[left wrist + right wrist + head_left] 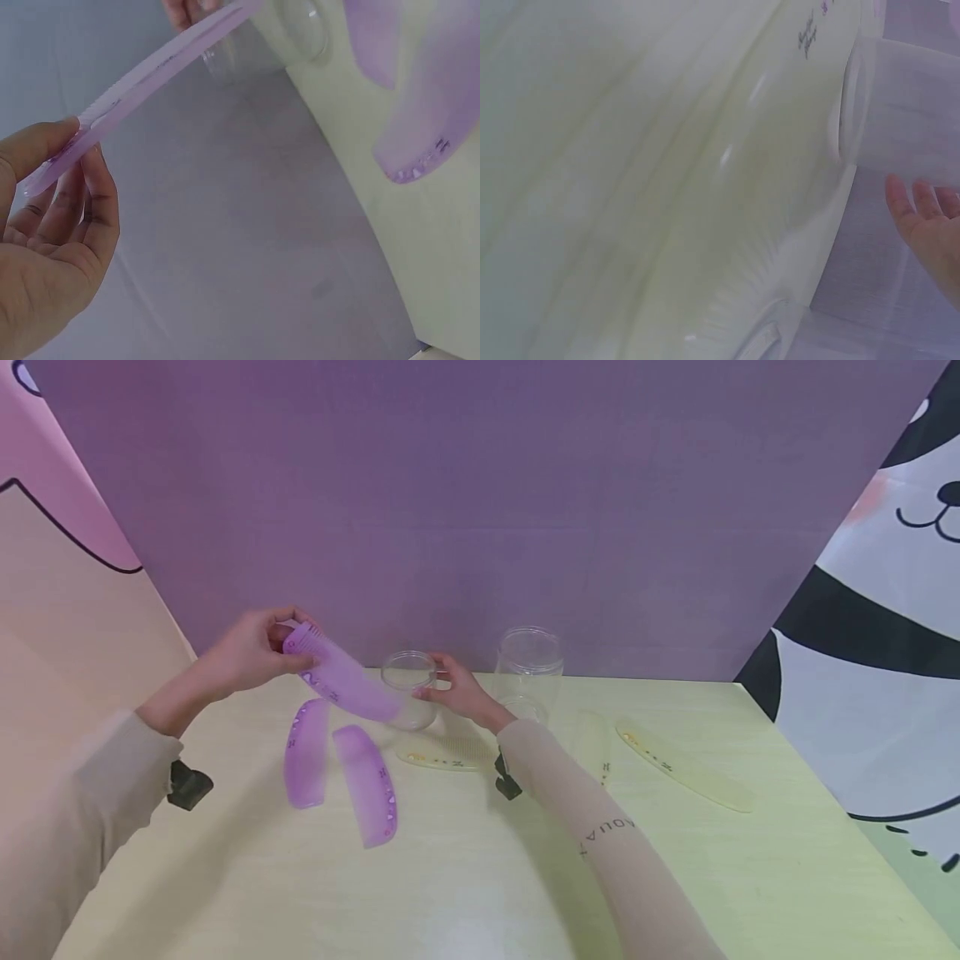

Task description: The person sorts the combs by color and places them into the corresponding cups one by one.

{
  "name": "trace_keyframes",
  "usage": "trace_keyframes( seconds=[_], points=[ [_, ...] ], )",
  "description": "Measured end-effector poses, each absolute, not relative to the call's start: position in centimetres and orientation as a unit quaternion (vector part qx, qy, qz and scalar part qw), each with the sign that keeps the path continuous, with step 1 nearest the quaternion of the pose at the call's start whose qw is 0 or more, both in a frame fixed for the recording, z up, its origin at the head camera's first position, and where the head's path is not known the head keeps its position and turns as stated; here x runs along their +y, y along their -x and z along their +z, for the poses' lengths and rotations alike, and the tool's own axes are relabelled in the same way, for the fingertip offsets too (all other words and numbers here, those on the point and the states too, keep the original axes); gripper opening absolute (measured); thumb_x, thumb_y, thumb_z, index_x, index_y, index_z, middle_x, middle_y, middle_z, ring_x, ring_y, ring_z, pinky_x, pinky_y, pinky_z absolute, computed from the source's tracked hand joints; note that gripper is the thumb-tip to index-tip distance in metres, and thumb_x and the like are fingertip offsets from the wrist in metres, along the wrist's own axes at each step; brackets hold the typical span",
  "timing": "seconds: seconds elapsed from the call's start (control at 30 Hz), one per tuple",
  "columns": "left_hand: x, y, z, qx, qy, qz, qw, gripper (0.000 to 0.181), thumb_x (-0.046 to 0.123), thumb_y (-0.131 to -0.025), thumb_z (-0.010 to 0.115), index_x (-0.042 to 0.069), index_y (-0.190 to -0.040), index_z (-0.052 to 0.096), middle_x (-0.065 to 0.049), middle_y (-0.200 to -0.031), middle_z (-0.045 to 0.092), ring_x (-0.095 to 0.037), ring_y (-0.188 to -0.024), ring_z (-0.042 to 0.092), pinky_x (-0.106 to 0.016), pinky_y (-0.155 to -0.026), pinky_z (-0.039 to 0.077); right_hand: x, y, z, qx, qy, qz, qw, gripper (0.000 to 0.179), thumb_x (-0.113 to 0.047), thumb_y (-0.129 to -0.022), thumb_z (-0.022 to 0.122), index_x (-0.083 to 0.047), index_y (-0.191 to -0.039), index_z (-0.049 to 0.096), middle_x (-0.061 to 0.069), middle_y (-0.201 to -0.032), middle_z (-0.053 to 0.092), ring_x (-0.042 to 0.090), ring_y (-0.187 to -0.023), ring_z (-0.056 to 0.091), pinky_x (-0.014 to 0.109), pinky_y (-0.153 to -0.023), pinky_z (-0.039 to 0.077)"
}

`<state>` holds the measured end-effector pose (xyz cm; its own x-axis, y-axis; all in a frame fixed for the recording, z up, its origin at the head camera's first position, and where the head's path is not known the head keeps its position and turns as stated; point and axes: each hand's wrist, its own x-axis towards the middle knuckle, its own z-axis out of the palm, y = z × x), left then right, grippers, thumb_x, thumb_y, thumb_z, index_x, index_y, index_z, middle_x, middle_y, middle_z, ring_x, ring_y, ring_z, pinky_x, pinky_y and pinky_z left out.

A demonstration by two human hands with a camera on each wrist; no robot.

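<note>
My left hand (255, 652) pinches a translucent purple comb (352, 683) by one end, between thumb and fingers. The comb slants down to the right, and its far end overlaps a clear cylindrical jar (415, 717) in the head view. My right hand (467, 695) holds this jar from its right side, thumb in front and fingers behind. In the right wrist view, the fingers (901, 196) lie along the jar's wall (907, 112). Below my left hand, two more purple combs, one on the left (306, 756) and one on the right (367, 787), lie on the table.
A second clear jar (529, 672) stands right of my right hand. Yellow combs lie on the table (450, 877): one below the held jar (446, 753), one behind my right forearm (592, 739), another farther right (682, 768). A purple backdrop (480, 510) rises behind.
</note>
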<state>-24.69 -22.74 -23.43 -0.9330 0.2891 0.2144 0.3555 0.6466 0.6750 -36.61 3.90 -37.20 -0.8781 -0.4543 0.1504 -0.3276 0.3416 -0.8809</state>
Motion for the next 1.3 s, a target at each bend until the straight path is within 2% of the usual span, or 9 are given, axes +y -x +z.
trace_keyframes(
  seconds=[0.1,0.37,0.63,0.93,1.03,1.13,1.3],
  points=[
    [-23.0,24.9,-22.7,-0.908,0.173,-0.377,0.064,0.035,0.006,-0.080,0.068,-0.001,-0.111,0.053,-0.022,-0.097,0.065,-0.006,-0.071,0.061,-0.018,-0.060,0.051,3.9,36.6,-37.2,0.814,0.240,-0.524,0.064,0.069,-0.017,-0.079,0.071,-0.009,-0.137,0.035,0.010,-0.139,0.041,0.029,-0.126,0.042,0.040,-0.102,0.041],
    [-23.5,25.1,-20.3,-0.923,0.152,-0.341,0.097,0.034,0.010,-0.080,0.068,0.000,-0.110,0.056,-0.020,-0.108,0.058,-0.023,-0.082,0.064,-0.013,-0.061,0.048,4.1,36.4,-37.2,0.813,0.241,-0.526,0.069,0.070,-0.019,-0.080,0.070,-0.010,-0.138,0.032,0.009,-0.140,0.039,0.028,-0.127,0.041,0.041,-0.102,0.040],
    [-22.9,25.8,-18.2,-0.920,0.154,-0.334,0.133,0.035,0.013,-0.080,0.069,0.001,-0.110,0.057,-0.018,-0.105,0.057,-0.005,-0.071,0.060,-0.013,-0.058,0.046,4.4,36.5,-37.3,0.810,0.246,-0.528,0.070,0.069,-0.019,-0.081,0.069,-0.010,-0.138,0.032,0.009,-0.139,0.040,0.027,-0.126,0.042,0.041,-0.102,0.041],
    [-20.7,26.6,-17.8,-0.911,0.147,-0.350,0.163,0.041,0.009,-0.080,0.068,0.002,-0.118,0.052,-0.021,-0.110,0.057,-0.032,-0.087,0.060,-0.007,-0.060,0.045,4.5,36.3,-37.2,0.808,0.250,-0.530,0.069,0.068,-0.020,-0.082,0.068,-0.008,-0.138,0.032,0.012,-0.140,0.039,0.027,-0.127,0.042,0.040,-0.103,0.039],
    [-20.1,27.0,-17.9,-0.906,0.140,-0.360,0.172,0.043,0.008,-0.081,0.067,0.003,-0.119,0.050,-0.020,-0.112,0.056,-0.034,-0.091,0.060,-0.013,-0.066,0.050,4.5,36.2,-37.2,0.805,0.251,-0.533,0.069,0.067,-0.019,-0.082,0.069,-0.007,-0.137,0.032,0.012,-0.140,0.039,0.028,-0.127,0.042,0.041,-0.103,0.039],
    [-19.6,27.5,-18.1,-0.905,0.130,-0.362,0.179,0.043,0.008,-0.081,0.067,0.004,-0.120,0.048,-0.018,-0.114,0.056,-0.032,-0.093,0.060,-0.024,-0.075,0.054,4.5,36.1,-36.9,0.800,0.250,-0.541,0.077,0.068,-0.016,-0.081,0.069,-0.005,-0.138,0.032,0.015,-0.140,0.038,0.031,-0.127,0.040,0.042,-0.103,0.039],
    [-18.7,28.5,-18.5,-0.899,0.129,-0.372,0.192,0.043,0.008,-0.082,0.065,0.006,-0.121,0.047,-0.017,-0.116,0.056,-0.031,-0.095,0.059,-0.039,-0.082,0.054,4.6,35.8,-36.3,0.789,0.250,-0.553,0.097,0.070,-0.013,-0.081,0.069,-0.001,-0.138,0.031,0.019,-0.142,0.035,0.035,-0.129,0.037,0.045,-0.105,0.037]
  ],
)
